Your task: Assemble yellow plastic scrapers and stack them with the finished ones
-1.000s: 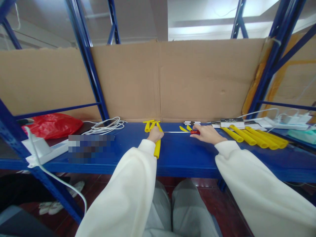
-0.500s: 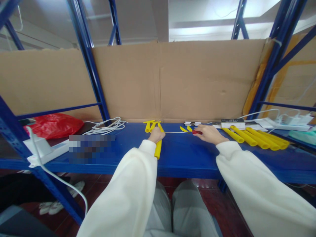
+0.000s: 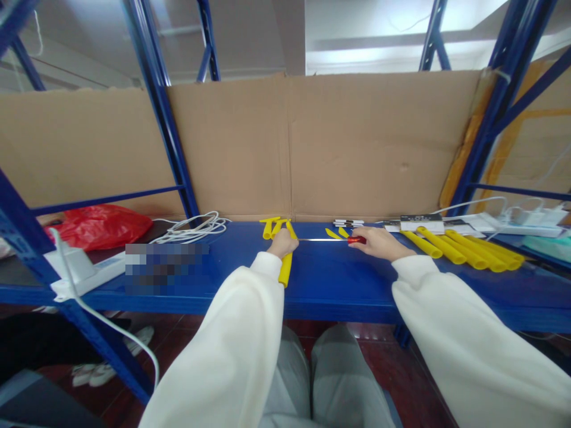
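My left hand (image 3: 282,243) is closed around a yellow tube (image 3: 286,270) that lies lengthwise on the blue shelf. In my right hand (image 3: 379,243) is a screwdriver with a red handle (image 3: 357,240) and a long thin metal shaft (image 3: 325,239). The shaft points left, and its far end meets my left hand at the tube; the tip is hidden there. Just behind my left hand are short yellow T-shaped pieces (image 3: 267,230). Two thin yellow pieces (image 3: 332,233) lie beyond the shaft, near the right hand.
Several yellow tubes (image 3: 452,246) lie at the right beside a black-and-white box (image 3: 422,223). Markers (image 3: 348,223) rest near the cardboard wall (image 3: 357,142). On the left are a coiled white cable (image 3: 196,229), a power strip (image 3: 89,282) and a red plastic bag (image 3: 107,226). Blue posts (image 3: 167,119) frame the shelf.
My hands stay almost where they were, on the tube and the screwdriver. The screwdriver's shaft looks brighter, and its red handle shows slightly differently in my right hand.
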`<control>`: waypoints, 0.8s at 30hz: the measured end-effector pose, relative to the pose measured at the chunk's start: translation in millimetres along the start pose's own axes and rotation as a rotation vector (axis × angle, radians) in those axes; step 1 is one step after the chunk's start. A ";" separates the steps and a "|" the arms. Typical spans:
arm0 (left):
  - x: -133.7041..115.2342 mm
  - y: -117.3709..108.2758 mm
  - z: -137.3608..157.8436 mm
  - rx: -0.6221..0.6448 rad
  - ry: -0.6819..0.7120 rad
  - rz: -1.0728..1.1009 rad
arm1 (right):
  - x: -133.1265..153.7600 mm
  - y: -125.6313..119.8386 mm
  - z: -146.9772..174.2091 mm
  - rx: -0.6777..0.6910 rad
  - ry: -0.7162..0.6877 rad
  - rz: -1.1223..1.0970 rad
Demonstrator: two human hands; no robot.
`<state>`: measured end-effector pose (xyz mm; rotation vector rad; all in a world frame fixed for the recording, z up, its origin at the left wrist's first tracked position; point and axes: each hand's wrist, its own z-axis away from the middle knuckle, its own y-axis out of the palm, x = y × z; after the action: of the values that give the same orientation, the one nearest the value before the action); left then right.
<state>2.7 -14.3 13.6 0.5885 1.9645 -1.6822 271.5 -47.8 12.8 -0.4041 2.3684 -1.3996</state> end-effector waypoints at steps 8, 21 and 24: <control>-1.2 -2.2 3.1 -0.011 0.003 -0.004 | 11.0 -6.0 0.3 0.078 0.096 -0.009; 2.2 1.8 -3.9 -0.011 0.033 -0.097 | 4.5 3.1 2.1 -0.015 0.022 0.070; 3.0 2.5 -5.3 -0.019 0.048 -0.141 | 7.9 1.9 0.8 0.022 0.043 0.073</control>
<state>1.5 -8.6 10.5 0.4988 2.0972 -1.7459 264.7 -50.8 9.5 -0.2814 2.3745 -1.4139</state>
